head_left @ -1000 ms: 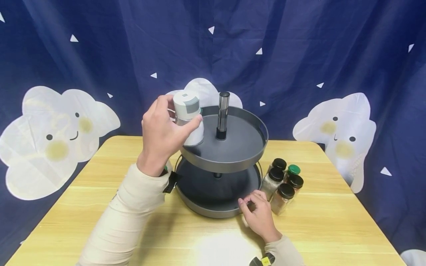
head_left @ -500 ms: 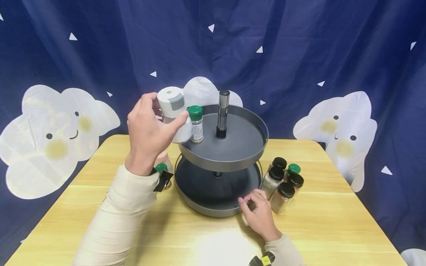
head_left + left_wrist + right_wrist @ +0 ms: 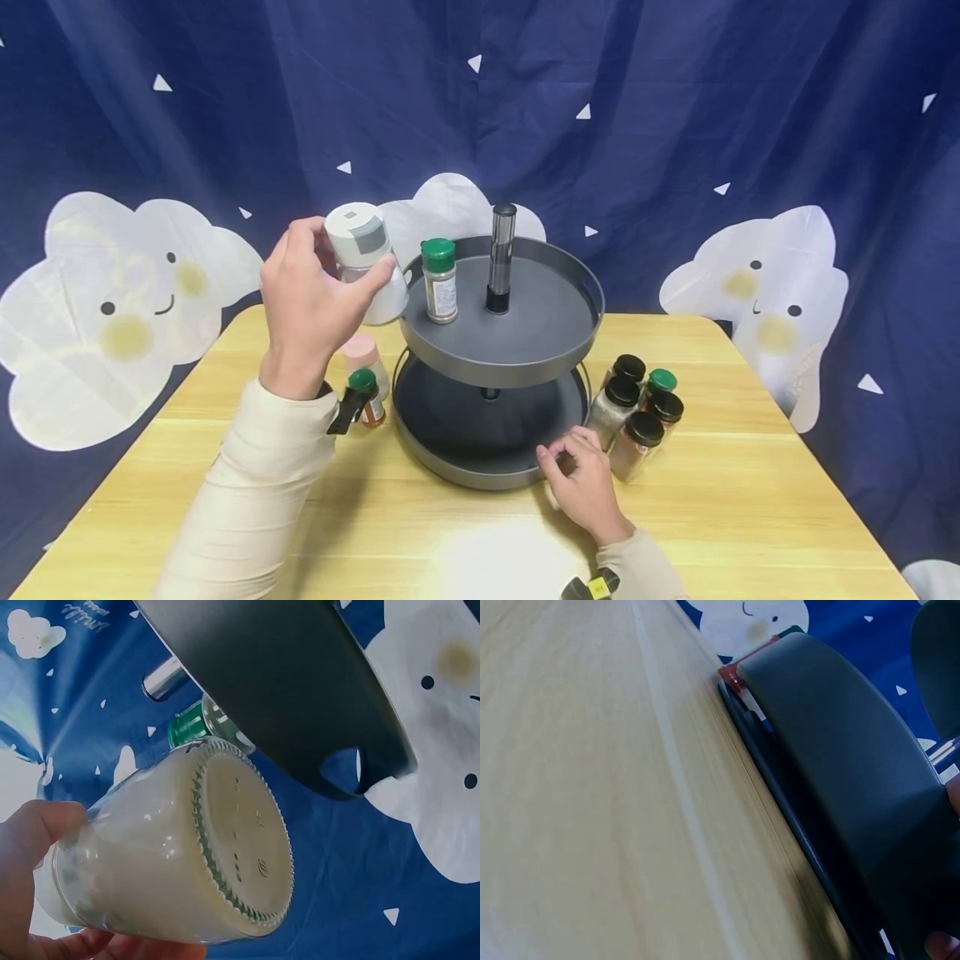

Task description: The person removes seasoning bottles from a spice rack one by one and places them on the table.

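Observation:
My left hand grips a glass seasoning jar with a white and grey cap, holding it tilted in the air just left of the upper tray. White contents and the ridged base of this jar show in the left wrist view. On the upper tray of a dark grey two-tier rack, a green-capped spice bottle stands upright near the left rim. My right hand holds the front right rim of the lower tray between thumb and fingers; only bits of its fingertips show in the right wrist view.
Several black-capped jars and a green-capped one cluster on the table right of the rack. At its left stand a pink-capped jar and a green-capped bottle, partly behind my left wrist. A chrome post rises from the upper tray.
My left hand has carried the white-capped jar left, off the upper tray, uncovering the green-capped bottle there and the jars beside the rack. My right hand has stayed put.

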`<state>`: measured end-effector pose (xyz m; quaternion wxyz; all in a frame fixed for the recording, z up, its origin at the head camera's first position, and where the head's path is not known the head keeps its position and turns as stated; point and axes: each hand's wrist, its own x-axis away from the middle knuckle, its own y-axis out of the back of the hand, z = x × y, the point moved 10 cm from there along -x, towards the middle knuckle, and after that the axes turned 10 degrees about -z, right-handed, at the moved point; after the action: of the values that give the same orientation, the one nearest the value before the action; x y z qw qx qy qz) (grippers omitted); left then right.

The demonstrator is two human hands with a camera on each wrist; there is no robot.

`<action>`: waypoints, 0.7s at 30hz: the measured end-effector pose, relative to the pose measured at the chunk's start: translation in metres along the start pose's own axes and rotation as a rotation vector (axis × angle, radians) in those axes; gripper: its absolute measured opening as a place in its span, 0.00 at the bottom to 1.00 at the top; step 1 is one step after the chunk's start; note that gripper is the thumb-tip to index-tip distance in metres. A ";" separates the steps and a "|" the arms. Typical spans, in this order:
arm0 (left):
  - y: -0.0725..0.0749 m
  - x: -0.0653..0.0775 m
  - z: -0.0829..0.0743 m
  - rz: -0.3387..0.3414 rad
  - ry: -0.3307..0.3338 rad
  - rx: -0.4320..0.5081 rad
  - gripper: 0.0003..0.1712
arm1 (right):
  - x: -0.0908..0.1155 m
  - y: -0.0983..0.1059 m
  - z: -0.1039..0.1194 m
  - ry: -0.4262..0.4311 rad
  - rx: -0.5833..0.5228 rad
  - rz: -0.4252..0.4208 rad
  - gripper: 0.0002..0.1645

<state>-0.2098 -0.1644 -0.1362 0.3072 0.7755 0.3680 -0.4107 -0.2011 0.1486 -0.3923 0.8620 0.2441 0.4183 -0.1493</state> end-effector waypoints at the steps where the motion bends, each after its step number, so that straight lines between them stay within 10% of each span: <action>1: 0.001 0.000 0.002 -0.004 0.002 -0.003 0.33 | 0.000 0.000 0.000 0.006 0.003 -0.002 0.15; 21: 0.012 0.013 0.054 0.024 0.123 -0.116 0.32 | -0.002 0.002 0.004 0.021 0.004 -0.014 0.15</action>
<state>-0.2172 -0.2090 -0.1706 0.3332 0.7845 0.4001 -0.3368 -0.1987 0.1477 -0.3879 0.8560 0.2444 0.4289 -0.1533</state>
